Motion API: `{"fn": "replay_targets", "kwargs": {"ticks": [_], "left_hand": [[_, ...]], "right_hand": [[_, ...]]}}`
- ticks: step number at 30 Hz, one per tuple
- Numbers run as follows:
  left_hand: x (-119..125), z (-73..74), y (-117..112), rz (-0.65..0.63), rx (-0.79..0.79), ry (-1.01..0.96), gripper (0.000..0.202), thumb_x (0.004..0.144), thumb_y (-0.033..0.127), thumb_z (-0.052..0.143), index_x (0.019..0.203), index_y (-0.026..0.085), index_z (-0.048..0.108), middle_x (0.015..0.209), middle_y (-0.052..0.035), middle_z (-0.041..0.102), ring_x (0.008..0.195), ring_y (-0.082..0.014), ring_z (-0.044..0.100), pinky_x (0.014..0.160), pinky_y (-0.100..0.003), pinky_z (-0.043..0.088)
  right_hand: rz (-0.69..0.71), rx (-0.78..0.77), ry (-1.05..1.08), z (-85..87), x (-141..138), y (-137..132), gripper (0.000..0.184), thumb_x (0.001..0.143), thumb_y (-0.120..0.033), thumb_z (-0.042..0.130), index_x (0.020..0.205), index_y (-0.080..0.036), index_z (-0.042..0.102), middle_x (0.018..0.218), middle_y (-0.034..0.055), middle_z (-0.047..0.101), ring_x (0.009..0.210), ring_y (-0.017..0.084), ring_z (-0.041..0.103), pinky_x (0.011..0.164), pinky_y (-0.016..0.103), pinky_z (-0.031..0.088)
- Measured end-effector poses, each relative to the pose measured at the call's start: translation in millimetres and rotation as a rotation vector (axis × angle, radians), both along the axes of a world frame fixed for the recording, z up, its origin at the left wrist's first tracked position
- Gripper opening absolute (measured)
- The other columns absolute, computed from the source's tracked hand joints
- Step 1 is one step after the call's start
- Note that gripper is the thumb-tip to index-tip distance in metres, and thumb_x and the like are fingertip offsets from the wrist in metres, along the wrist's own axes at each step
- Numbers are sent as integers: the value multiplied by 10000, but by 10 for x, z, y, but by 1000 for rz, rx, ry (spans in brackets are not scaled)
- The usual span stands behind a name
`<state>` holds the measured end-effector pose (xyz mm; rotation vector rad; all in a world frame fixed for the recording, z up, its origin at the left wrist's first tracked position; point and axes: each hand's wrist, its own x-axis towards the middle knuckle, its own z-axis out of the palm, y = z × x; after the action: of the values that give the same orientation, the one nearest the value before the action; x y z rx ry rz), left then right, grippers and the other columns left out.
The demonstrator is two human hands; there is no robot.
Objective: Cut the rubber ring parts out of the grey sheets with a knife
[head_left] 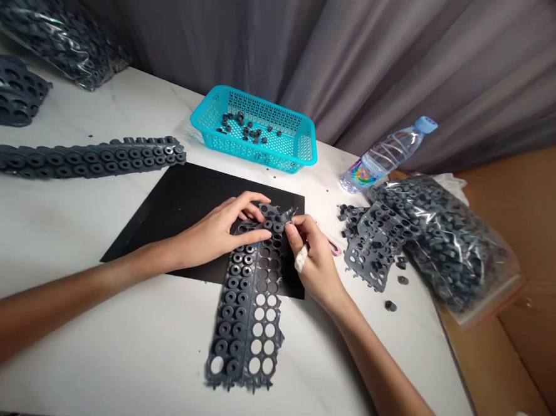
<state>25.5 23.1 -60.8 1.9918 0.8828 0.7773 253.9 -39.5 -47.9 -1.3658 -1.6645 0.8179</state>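
Head view: from where I stand, a long, dark perforated sheet (252, 307) lies on a white worktop (122, 355), its far part over a black mat (165, 204). The right hand (316, 260) has its grip pinched on the sheet's ragged far end. The left hand (213, 234) touches the sheet close by; fingers partly hide the spot, so I can't tell whether that grip is closed. Beyond sits a turquoise basket (255, 158) holding small dark pieces (251, 133).

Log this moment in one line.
Left hand: at perforated sheet, far end; right hand: pinching there; sheet: left columns mostly filled, right mostly open holes; blue basket: black pieces inside
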Motion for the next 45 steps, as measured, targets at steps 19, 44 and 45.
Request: {"fn": "replay_targets", "kwargs": {"ticks": [19, 44, 45], "left_hand": [[90, 45, -106, -41, 471, 316, 244, 1075, 314, 585, 1291, 204, 609, 1428, -135, 587, 1409, -315, 523, 1193, -529, 479], [16, 128, -62, -34, 597, 338, 223, 1091, 199, 526, 1180, 196, 730, 1194, -89, 744, 1179, -267, 679, 1106, -469, 506], [17, 122, -36, -83, 549, 306, 242, 1094, 186, 516, 1230, 211, 714, 1225, -78, 730, 1202, -254, 665, 1115, -452, 504]], "right_hand": [[-162, 53, -207, 36, 220, 31, 202, 965, -239, 636, 1165, -211, 642, 1067, 83, 715, 893, 243, 621, 826, 379, 463], [-25, -239, 301, 78, -19, -29, 151, 922, -328, 716, 976, -191, 680, 807, 7, 701, 597, 147, 700, 589, 276, 606], [-22, -238, 312, 53, -29, -19, 145, 911, -316, 716, 975, -191, 678, 794, 2, 697, 582, 142, 687, 568, 270, 603]]}}
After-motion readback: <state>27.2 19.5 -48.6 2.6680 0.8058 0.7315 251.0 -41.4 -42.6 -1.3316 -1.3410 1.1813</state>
